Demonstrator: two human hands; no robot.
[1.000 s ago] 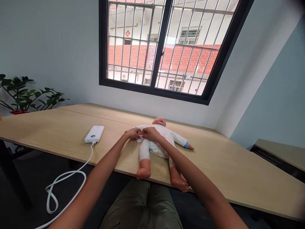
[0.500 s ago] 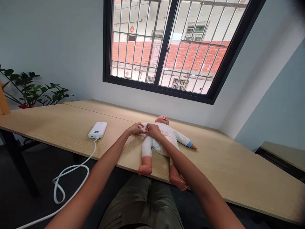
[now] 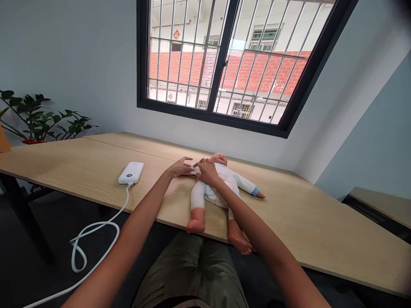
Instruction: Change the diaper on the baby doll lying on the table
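A baby doll in a white top and white leggings lies on its back, head toward the wall and bare feet at the table's front edge. My left hand is at the end of the doll's arm on the left, its fingers curled around the white sleeve. Beside it, my right hand pinches the same sleeve closer to the shoulder and covers part of the doll's chest. The doll's hand on that side is hidden. Its other arm, with a blue cuff, stretches out to the right.
A white power bank with a white cable lies left on the wooden table; the cable hangs over the front edge. A potted plant stands at the far left. Behind the table is a barred window.
My right hand has shifted slightly up the sleeve toward the shoulder. My left hand has moved a little left and away, its fingers more spread. The doll's body lies as before.
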